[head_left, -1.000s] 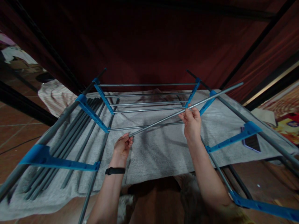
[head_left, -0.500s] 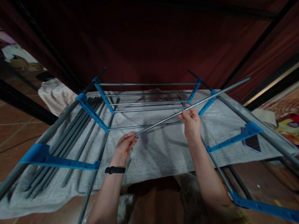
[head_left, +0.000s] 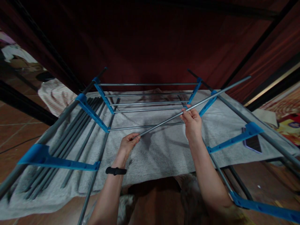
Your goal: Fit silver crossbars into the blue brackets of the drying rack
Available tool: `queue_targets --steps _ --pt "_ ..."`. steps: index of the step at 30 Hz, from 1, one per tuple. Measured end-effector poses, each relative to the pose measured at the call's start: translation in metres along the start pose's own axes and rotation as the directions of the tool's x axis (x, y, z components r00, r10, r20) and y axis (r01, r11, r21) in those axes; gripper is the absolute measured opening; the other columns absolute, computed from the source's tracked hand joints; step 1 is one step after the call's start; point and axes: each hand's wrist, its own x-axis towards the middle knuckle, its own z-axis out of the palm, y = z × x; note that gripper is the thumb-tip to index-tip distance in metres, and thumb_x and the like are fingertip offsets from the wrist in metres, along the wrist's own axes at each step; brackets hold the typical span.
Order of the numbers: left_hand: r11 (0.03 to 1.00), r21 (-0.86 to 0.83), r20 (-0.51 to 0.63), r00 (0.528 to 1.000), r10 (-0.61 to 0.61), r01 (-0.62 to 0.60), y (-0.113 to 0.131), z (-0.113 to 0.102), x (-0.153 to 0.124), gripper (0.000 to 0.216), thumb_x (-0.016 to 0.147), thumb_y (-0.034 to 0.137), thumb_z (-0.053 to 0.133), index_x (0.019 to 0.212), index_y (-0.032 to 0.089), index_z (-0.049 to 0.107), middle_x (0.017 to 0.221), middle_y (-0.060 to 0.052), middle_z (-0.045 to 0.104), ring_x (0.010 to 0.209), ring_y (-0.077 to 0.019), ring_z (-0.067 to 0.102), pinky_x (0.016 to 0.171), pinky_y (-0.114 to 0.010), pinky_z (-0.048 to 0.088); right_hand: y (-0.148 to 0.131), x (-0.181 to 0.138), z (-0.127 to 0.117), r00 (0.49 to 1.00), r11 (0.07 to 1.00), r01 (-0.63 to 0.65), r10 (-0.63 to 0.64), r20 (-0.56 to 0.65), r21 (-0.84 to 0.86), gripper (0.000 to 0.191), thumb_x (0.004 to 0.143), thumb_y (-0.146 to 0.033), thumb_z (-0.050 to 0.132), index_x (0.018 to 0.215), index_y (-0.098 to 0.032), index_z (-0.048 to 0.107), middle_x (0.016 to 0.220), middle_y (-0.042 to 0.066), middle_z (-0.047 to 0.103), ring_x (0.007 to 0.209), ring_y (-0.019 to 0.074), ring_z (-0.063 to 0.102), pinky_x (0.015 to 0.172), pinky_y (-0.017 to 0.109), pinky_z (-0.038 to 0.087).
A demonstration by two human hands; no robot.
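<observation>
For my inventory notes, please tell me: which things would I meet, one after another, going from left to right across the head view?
Bundle of loose gray rods, black wristband, left hand, right hand, phone, red-and-yellow item.

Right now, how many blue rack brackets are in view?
7. At left: far bracket, middle bracket, near bracket. At right: farthest bracket, second bracket, third bracket, nearest bracket, cut off by the picture edge. Others may be out of view.

Loose tubes [head_left: 71, 139] lie on the blanket [head_left: 161, 153] left of the held rod [head_left: 161, 124], a phone [head_left: 253, 144] right.
</observation>
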Motion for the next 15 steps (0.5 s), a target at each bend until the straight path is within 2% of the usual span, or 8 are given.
queue_targets --steps 9,15 --pt "0.983 0.104 0.085 0.986 0.144 -0.152 -0.016 -0.002 0.012 0.022 0.056 0.023 0.083 0.074 0.015 0.073 0.061 0.001 0.059 0.053 -0.0098 0.044 0.05 -0.022 0.031 0.0 -0.002 0.001 1.0 1.0 -0.01 0.01 0.016 -0.019 0.042 0.066 -0.034 0.077 0.104 -0.027 0.061 0.087 -0.003 0.066 0.081 0.0126 0.064 0.073 0.027 0.055" --pt "0.986 0.116 0.136 0.986 0.1 -0.116 -0.02 -0.001 0.014 0.019 0.058 0.024 0.081 0.072 0.016 0.07 0.057 0.002 0.054 0.05 -0.0092 0.04 0.048 -0.022 0.028 0.006 -0.005 0.006 0.997 0.998 -0.031 0.035 0.074 -0.058 0.041 0.066 -0.037 0.077 0.102 -0.028 0.06 0.086 -0.004 0.067 0.08 0.0133 0.065 0.07 0.028 0.056"
